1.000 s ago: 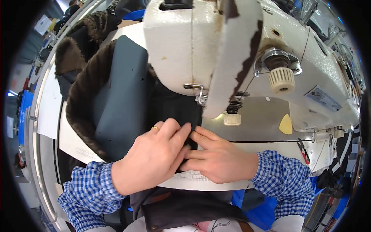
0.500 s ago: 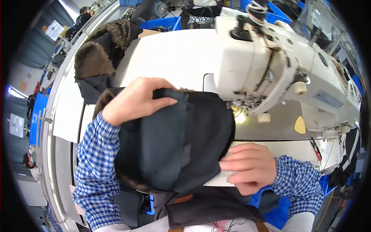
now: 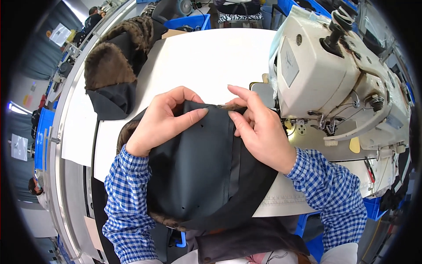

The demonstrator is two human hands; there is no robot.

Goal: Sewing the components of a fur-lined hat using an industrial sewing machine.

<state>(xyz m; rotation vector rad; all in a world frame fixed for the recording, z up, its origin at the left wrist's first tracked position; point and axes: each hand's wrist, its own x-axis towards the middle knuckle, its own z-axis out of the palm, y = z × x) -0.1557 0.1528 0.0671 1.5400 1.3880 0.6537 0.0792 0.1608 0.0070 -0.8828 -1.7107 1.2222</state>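
A dark fabric piece (image 3: 200,163) with brown fur along its edges lies in front of me, its far edge raised in my hands. My left hand (image 3: 171,116) pinches that edge between thumb and fingers, left of a stitched seam. At the seam's far end my right hand (image 3: 259,127) pinches the same edge, thumb on the near side and forefinger raised. A bit of brown fur shows between the two hands. The sewing machine's needle area (image 3: 327,125) is to the right of the fabric, apart from it.
The white sewing machine head (image 3: 307,66) stands at the right of the white table (image 3: 211,57). More fur-lined dark pieces (image 3: 112,72) lie at the far left. Red-handled snips (image 3: 369,170) and a yellow teardrop-shaped piece (image 3: 354,144) are at the right. Blue bins (image 3: 193,23) stand beyond the table.
My right hand has moved from the fabric's lower right side up to its far edge and taken hold there. The fabric has shifted away from the needle area, and the view has turned.
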